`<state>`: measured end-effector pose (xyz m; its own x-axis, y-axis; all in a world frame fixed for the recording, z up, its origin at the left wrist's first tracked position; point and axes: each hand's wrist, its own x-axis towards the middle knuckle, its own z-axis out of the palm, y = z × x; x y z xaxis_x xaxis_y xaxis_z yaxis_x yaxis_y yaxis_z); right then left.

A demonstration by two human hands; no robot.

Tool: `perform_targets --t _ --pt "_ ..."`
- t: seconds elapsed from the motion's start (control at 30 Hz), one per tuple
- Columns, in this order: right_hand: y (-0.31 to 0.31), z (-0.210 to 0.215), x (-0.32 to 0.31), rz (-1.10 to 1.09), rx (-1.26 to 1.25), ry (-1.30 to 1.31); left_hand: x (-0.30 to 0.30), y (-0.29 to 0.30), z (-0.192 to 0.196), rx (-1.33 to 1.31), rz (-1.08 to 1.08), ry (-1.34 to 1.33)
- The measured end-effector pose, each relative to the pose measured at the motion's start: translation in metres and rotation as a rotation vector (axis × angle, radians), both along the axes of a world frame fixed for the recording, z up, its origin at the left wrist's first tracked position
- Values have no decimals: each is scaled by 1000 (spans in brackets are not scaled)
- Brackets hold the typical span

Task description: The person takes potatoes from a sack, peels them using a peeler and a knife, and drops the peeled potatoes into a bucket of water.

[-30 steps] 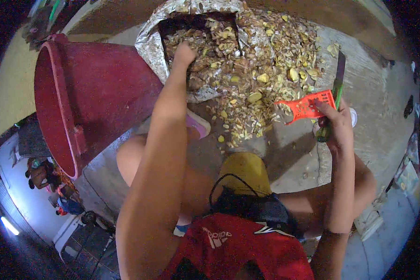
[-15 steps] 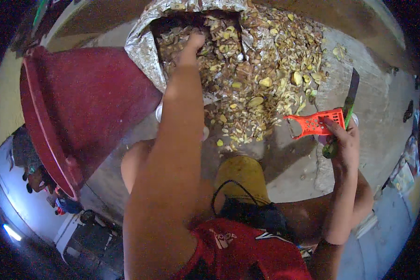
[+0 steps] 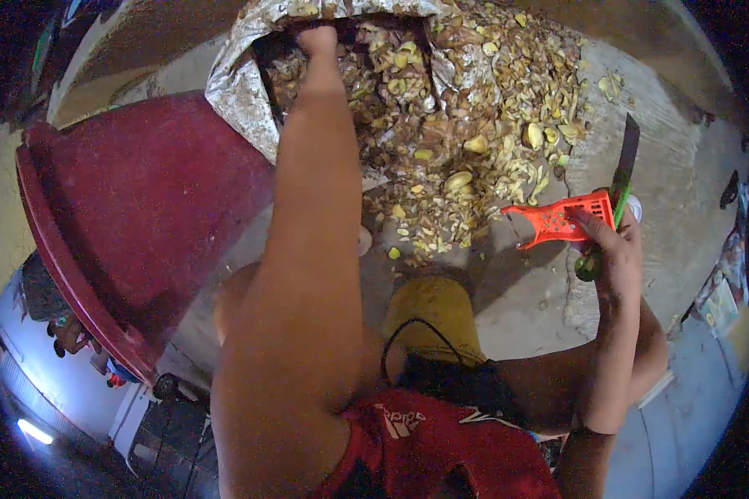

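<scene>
My left hand [image 3: 317, 40] reaches far forward into a silvery foil-lined sack [image 3: 235, 87] at the top of the view, its fingers buried among brown husks and yellow pieces; whether it holds anything is hidden. My right hand [image 3: 609, 248] is at the right, closed around a green-handled knife [image 3: 622, 179] with a dark blade pointing up, and around an orange perforated plastic scoop [image 3: 562, 221]. A wide heap of peelings and husks [image 3: 483, 125] spreads on the concrete floor between the two hands.
A large dark red tub [image 3: 125, 241] lies tipped on its side at the left, its rim toward me. A yellow object [image 3: 433, 312] sits between my knees. The concrete floor [image 3: 674, 158] extends to the right, with small items at its edge.
My left arm has stretched further forward and deeper into the sack. My right hand with knife and scoop has stayed at the right of the heap.
</scene>
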<state>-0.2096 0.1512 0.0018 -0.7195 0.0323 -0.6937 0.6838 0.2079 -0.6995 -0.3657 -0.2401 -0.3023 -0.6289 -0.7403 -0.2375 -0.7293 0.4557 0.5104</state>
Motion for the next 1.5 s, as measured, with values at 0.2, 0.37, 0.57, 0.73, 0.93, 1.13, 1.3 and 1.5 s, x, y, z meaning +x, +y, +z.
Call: perform_targets --t 0.2,0.37,0.57,0.73,0.93,1.13,1.3,1.5 --pt "-6 -4 -6 -40 9 -14 -4 13 -12 202 89 44" --pt "-2 -3 -8 38 45 -31 -11 7 -13 601 216 51" --pt "-10 -6 -10 56 0 5 -1 -15 0 896 296 10" --pt "-14 -2 -9 186 78 16 43 -9 29 1011 275 -59" --pt "-21 9 -6 238 0 106 87 -17 70 1372 316 220" --pt "-16 22 -1 360 -114 122 120 2 136 1553 167 350" --pt "-7 35 15 191 -196 265 131 59 200 1506 18 456" --pt "15 56 57 188 -321 262 184 129 290 1618 -3 468"
